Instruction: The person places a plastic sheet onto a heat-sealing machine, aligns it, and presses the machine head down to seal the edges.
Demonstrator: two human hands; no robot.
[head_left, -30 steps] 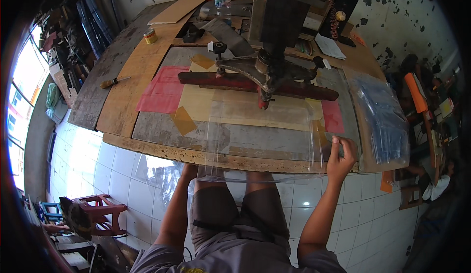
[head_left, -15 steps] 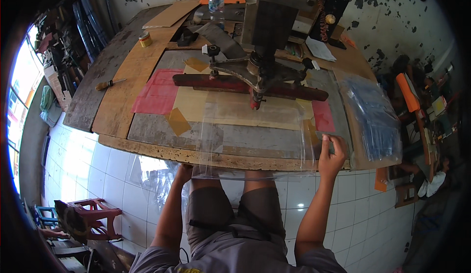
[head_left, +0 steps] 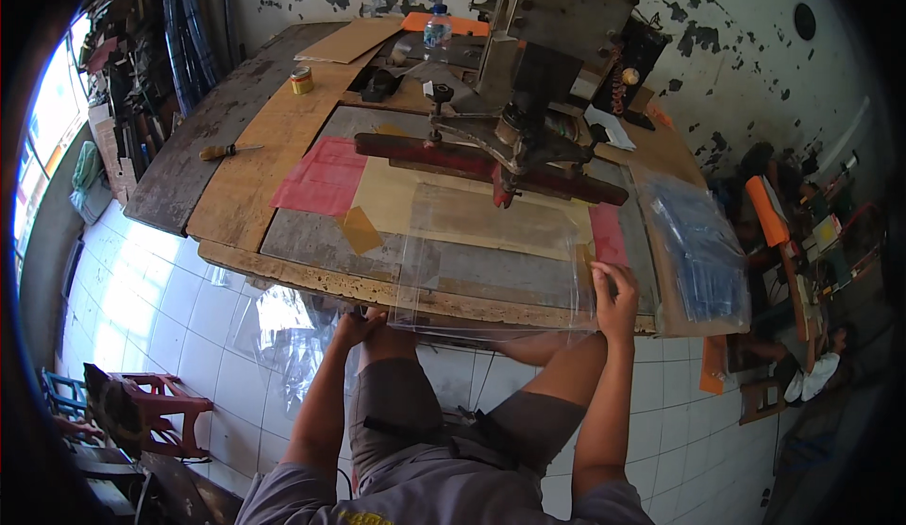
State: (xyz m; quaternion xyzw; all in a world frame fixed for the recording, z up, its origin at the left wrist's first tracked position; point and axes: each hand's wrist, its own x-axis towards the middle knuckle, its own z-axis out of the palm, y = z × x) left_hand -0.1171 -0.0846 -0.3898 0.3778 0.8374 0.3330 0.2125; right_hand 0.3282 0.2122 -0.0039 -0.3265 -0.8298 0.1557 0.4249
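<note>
A clear plastic sheet or bag (head_left: pixel 491 284) lies on the worktable, its near end hanging over the front edge. Its far part rests on a yellowish sheet (head_left: pixel 377 190) below the red bar (head_left: pixel 425 159) of a heavy metal press. My right hand (head_left: pixel 615 300) pinches the plastic's right side close to the table edge, fingers curled. Just below the front edge on the left, my left hand (head_left: pixel 361 325) is closed; what it grips is hard to make out. More loose clear plastic (head_left: pixel 288 336) hangs beside that hand.
Pink patches (head_left: pixel 326 176) and brown tape (head_left: pixel 360 232) flank the yellowish sheet. A stack of clear plastic bags (head_left: pixel 698 251) lies at the right. Farther left are a screwdriver (head_left: pixel 226 151), a small tin (head_left: pixel 301 80) and cardboard (head_left: pixel 349 41). A water bottle (head_left: pixel 437 29) stands behind.
The whole view has shifted a little. My right leg has swung outward to the right, and more of my left hand's fingers shows. The right hand keeps its pinch on the plastic.
</note>
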